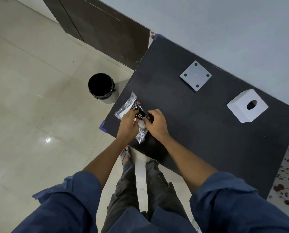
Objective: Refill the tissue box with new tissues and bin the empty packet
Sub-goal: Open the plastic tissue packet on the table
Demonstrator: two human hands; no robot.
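We stand on pale tiled floor at a dark table (199, 132) set against a white wall. Both hands are on the tissue packet (133, 115) near the table's left edge: our left hand (127, 125) pinches it by the clear end, our right hand (157, 123) is closed on the dark printed wrapper. We judge we are opening it. Next comes a pull apart at the seam without tearing the tissues, still inside. The white box (247, 105) sits well apart to the right, round hole dark, contents not visible; its base plate (196, 75) lies separately beyond. The bin (101, 87) waits on the floor beside the table, its inside too dark to read.
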